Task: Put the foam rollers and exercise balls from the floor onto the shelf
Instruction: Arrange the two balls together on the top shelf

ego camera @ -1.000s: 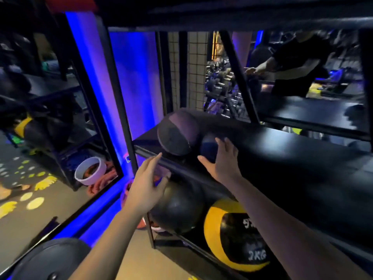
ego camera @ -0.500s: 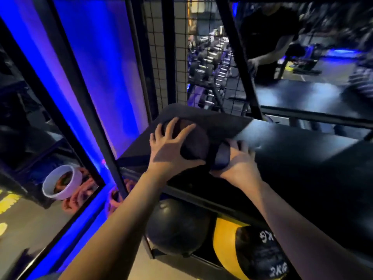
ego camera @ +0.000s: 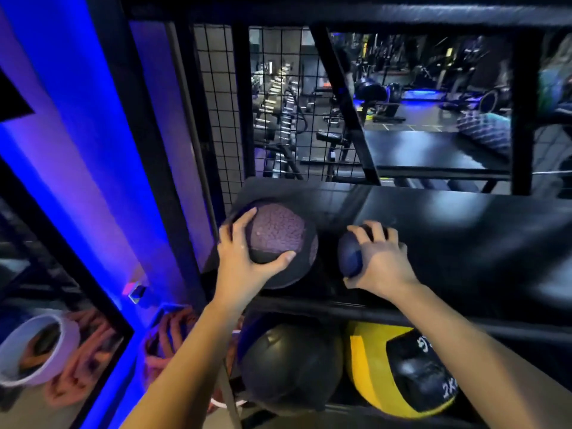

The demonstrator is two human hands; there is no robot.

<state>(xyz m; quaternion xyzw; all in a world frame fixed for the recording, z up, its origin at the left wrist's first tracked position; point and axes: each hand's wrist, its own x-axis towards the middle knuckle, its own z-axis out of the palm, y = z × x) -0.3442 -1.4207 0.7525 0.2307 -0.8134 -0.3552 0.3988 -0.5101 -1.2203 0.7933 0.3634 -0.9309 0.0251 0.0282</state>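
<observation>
A textured purple-and-black exercise ball [ego camera: 278, 239] sits at the left end of the black shelf board [ego camera: 464, 236]. My left hand [ego camera: 244, 261] grips it from the near left side, thumb along its front. To its right lies a smaller dark blue ball [ego camera: 349, 255], and my right hand [ego camera: 380, 258] holds it with fingers curled over the top. On the tier below rest a black ball [ego camera: 291, 366] and a yellow-and-black 2 kg ball [ego camera: 399, 370].
Black rack posts [ego camera: 145, 150] and a wire grid panel [ego camera: 223, 119] bound the shelf's left and back. A mirror on the left reflects a white bucket [ego camera: 37, 348]. Orange bands [ego camera: 173, 339] hang beside the rack. Gym machines stand behind.
The two balls were touching under my hands; now they lie apart, the blue one further right under my right hand. My view has dropped closer over the shelf.
</observation>
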